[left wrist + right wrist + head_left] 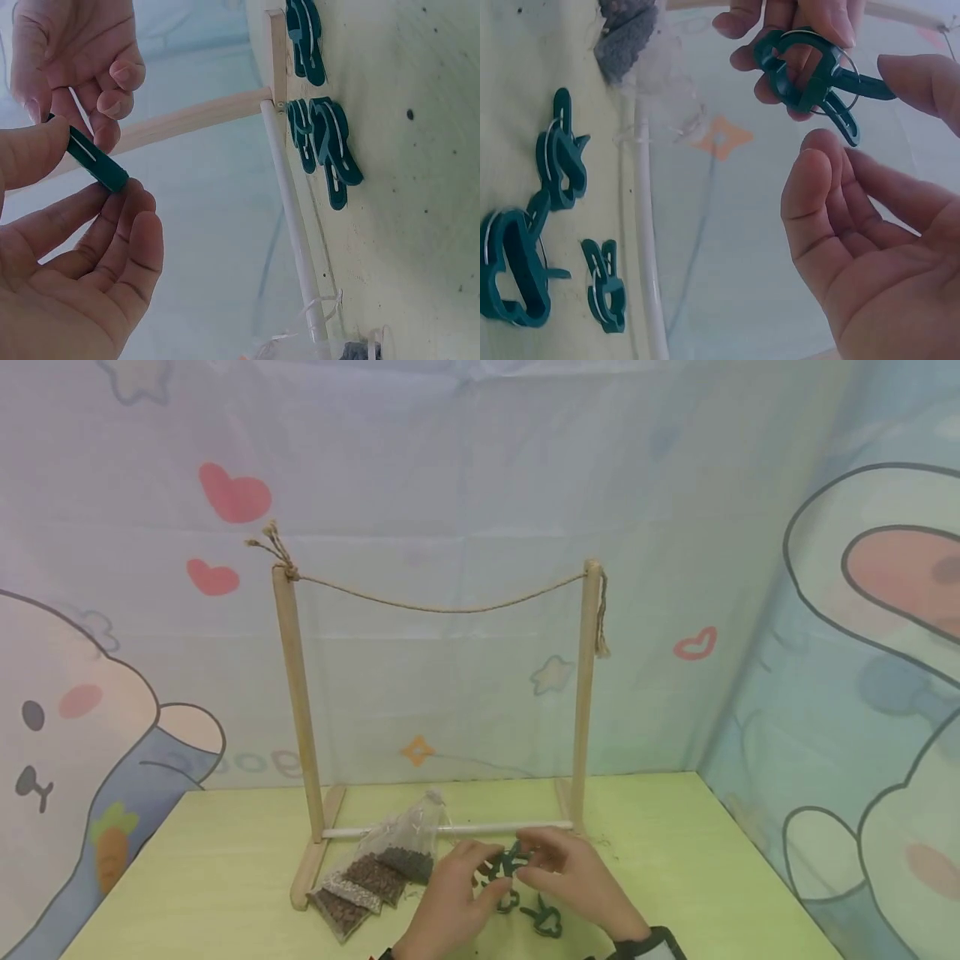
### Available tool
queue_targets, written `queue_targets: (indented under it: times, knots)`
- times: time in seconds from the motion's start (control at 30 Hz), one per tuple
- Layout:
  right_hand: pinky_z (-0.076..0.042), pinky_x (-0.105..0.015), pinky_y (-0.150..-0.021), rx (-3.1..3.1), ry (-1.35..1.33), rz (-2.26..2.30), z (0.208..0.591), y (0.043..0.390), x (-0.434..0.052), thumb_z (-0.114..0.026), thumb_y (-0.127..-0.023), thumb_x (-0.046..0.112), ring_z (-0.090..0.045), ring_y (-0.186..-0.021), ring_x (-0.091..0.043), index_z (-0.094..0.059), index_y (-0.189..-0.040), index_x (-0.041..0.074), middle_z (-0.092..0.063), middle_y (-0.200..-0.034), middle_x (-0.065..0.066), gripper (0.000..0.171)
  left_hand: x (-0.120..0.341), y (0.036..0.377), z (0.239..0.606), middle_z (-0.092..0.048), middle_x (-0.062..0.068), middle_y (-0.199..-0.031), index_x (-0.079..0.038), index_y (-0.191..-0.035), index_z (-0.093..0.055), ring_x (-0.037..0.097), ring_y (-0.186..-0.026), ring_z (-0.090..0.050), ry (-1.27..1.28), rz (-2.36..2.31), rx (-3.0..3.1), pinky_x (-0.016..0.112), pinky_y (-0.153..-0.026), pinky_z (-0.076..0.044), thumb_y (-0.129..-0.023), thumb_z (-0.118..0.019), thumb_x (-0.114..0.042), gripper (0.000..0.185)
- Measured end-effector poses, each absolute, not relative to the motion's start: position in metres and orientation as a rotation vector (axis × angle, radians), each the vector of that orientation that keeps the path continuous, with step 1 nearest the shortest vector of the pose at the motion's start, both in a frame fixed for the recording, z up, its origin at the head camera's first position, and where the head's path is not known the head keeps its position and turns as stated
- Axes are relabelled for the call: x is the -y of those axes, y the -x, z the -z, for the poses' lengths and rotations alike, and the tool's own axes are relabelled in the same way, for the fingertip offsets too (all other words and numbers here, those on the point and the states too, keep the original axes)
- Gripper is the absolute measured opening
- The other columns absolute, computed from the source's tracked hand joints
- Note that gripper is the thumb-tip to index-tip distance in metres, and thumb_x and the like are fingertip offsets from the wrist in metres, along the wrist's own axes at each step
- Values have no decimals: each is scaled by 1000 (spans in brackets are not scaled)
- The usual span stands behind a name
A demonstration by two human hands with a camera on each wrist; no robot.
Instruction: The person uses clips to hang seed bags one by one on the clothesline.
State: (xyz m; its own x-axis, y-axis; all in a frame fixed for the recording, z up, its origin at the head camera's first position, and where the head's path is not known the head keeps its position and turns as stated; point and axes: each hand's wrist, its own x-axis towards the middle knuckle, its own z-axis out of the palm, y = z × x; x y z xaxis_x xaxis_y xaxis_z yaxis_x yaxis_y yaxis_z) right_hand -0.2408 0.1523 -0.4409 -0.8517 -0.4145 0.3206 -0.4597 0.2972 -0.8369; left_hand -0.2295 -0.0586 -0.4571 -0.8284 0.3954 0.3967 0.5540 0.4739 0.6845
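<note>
While both hands meet above the table [225,860], your left hand [450,906] pinches the green clip [504,862], thumb & fingers curled round it; right hand [581,877] sits loose beside. Squeeze the handles, don't twist. Spare clips [546,920] lie below; rope [442,606] hangs overhead.

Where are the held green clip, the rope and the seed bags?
held green clip [810,75], right wrist view, on its looped body.
rope [442,607], head view, at its sagging middle.
seed bags [375,877], head view, on the middle bag.
</note>
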Motion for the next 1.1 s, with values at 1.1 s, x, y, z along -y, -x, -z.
queue_targets:
  times: [1.1]
  knots:
    - [-54, -28, -50, 2283, -554, -1503, 433, 241, -160, -75, -82, 7, -63, -57, -6, -78, -92, 3, -70, -71, -3, 11, 104, 270, 473, -41, 22, -141, 1, -135, -50, 34, -107, -57, 466, 1243, 2632, 38, -82, -49, -100, -56, -23, 43]
